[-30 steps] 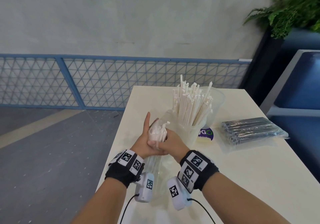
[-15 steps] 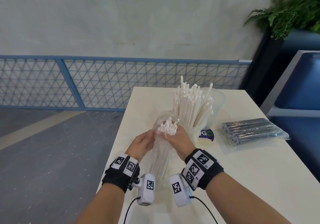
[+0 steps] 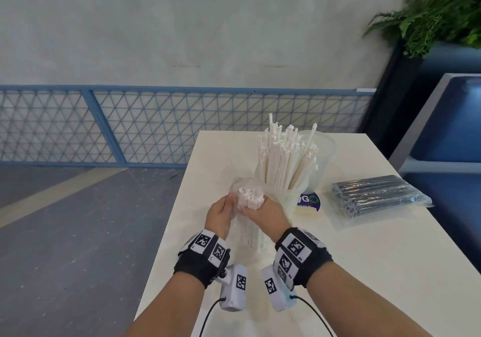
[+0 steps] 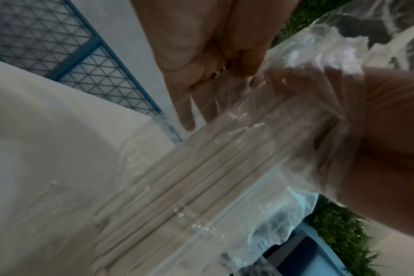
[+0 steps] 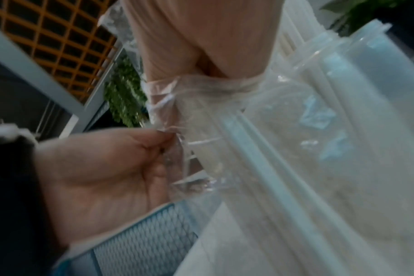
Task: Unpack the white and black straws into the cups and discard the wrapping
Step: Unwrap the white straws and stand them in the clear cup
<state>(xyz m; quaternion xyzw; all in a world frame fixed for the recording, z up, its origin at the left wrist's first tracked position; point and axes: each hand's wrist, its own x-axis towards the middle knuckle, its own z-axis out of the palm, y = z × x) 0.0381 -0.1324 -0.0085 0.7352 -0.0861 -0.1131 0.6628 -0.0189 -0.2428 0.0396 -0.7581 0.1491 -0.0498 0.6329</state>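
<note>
Head view: both hands meet over the near part of the white table (image 3: pixel 364 271), working a clear plastic wrapping (image 3: pixel 243 235) that stands upright with a bundle of white straws (image 3: pixel 248 197) poking out of its open top. The right hand (image 3: pixel 265 210) is curled round the straws just below their tips. The left hand (image 3: pixel 221 213) pinches the film at the bag's mouth; the right wrist view shows its thumb and fingers nipping a crease of plastic.

Just behind stands a clear cup (image 3: pixel 291 193), already packed with white straws, and a 2nd clear cup (image 3: pixel 325 149) sits behind it. Its contents cannot be made out. The black straws (image 3: pixel 377 193) lie in their own sealed pack to the right, untouched.

The step in hand looks like freeing this bundle from its sleeve. To do it well, the right hand should keep a firm, even squeeze so no straw slips loose, while the left hand draws the film straight down along the straws instead of sideways, which would bend them. The film is thin and clingy, so a short re-grip lower on the sleeve may help. Lift the bundle clear before tipping it toward a cup.
</note>
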